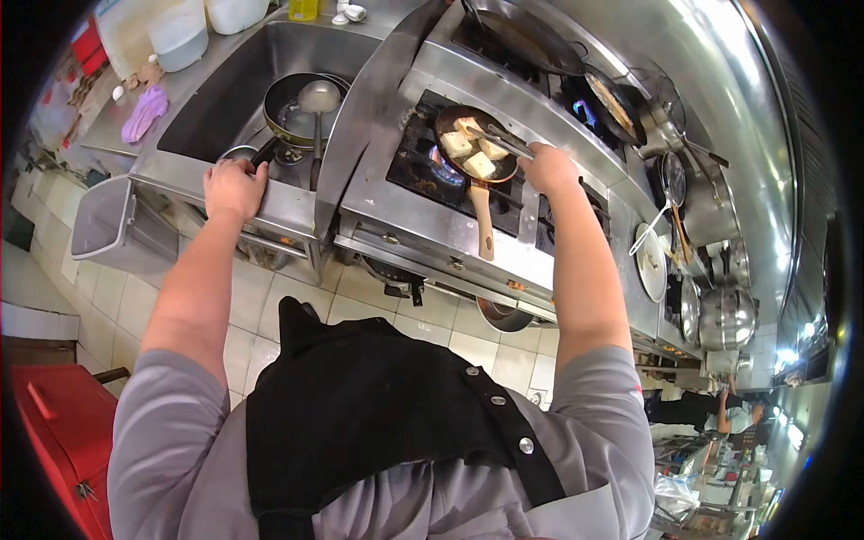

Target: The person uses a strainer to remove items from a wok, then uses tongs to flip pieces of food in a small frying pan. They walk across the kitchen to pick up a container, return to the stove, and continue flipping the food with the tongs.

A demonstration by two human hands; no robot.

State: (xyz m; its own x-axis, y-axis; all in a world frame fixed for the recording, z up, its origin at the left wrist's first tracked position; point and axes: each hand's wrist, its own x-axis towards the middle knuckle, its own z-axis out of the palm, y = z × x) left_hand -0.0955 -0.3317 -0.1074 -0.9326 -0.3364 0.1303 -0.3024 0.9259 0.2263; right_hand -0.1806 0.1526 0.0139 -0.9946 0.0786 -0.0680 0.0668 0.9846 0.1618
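Two hands (233,187) (551,167) apart, tongs (508,142) — within pan rim (440,132)

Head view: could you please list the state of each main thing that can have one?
Frying pan: upright, holding pale pieces
Burner under it: lit
Rear burner: lit
Tongs: in right hand, whether closed unclear
Ladle: resting in sink pan
Grey bin: open-topped
Purple cloth: crumpled
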